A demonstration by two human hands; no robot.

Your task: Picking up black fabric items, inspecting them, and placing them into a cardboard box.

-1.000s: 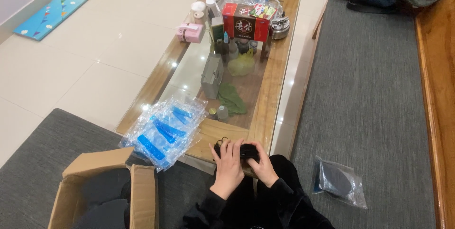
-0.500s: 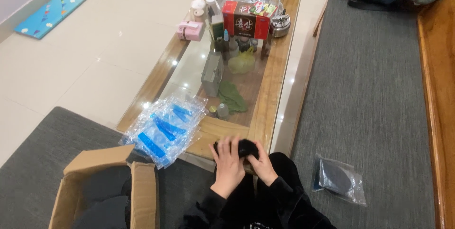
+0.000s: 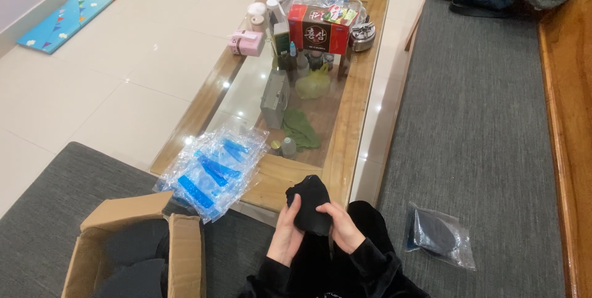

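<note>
I hold a small black fabric piece point(image 3: 310, 205) upright in front of my lap, at the near end of the low table point(image 3: 345, 131). My left hand point(image 3: 286, 234) grips its left side from below. My right hand point(image 3: 341, 227) clasps its lower right edge. Both sleeves are black. A pile of clear plastic bags with blue strips point(image 3: 209, 171) lies on the table's near left corner, just left of my hands.
An open cardboard box point(image 3: 132, 255) with dark pieces stands at my left on the grey rug. A clear bag holding a dark piece point(image 3: 439, 237) lies on the rug at right. The table's far end carries a red box point(image 3: 317, 28), bottles and a pink item point(image 3: 246, 43).
The black piece has been lifted off the table edge and turned upright between my hands, which have drawn closer to my lap.
</note>
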